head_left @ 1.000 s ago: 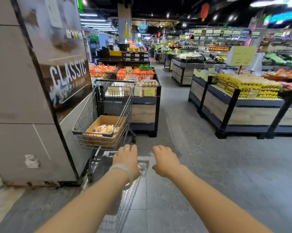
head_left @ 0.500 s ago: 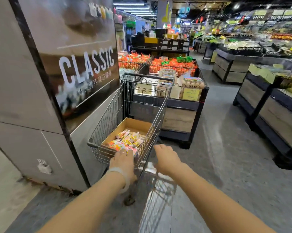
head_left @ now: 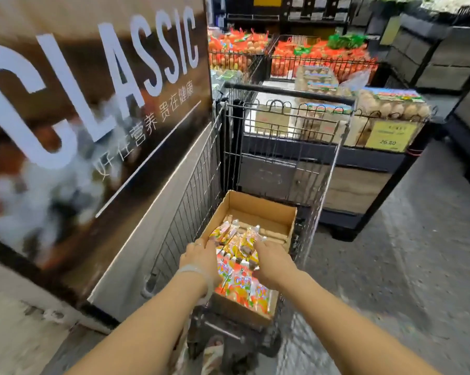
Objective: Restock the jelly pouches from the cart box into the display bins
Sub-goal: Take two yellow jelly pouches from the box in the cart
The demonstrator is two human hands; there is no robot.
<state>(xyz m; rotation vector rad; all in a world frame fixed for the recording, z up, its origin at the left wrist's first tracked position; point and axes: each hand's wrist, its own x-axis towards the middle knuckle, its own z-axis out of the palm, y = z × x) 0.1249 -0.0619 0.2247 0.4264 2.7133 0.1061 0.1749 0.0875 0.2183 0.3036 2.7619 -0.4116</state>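
An open cardboard box (head_left: 263, 209) sits in the wire shopping cart (head_left: 198, 190) right below me. Orange and yellow jelly pouches (head_left: 239, 277) fill its near half in a loose pile; the far half shows bare cardboard. My left hand (head_left: 201, 258) reaches into the box at the pile's left side, fingers touching the pouches. At the pile's right side my right hand (head_left: 271, 259) lies with its fingers over the pouches. The fingertips of both hands are partly hidden among the pouches.
A pillar with a large "CLASSIC" poster (head_left: 93, 104) stands tight against the cart's left. Ahead of the cart is a display stand of egg cartons (head_left: 391, 109) with a yellow price tag (head_left: 388, 136). Bins of orange net bags (head_left: 317, 58) lie beyond. Grey floor (head_left: 404, 253) opens to the right.
I have stepped up to the cart. Both hands moved forward from the cart's near edge into the box and now rest on the pouches.
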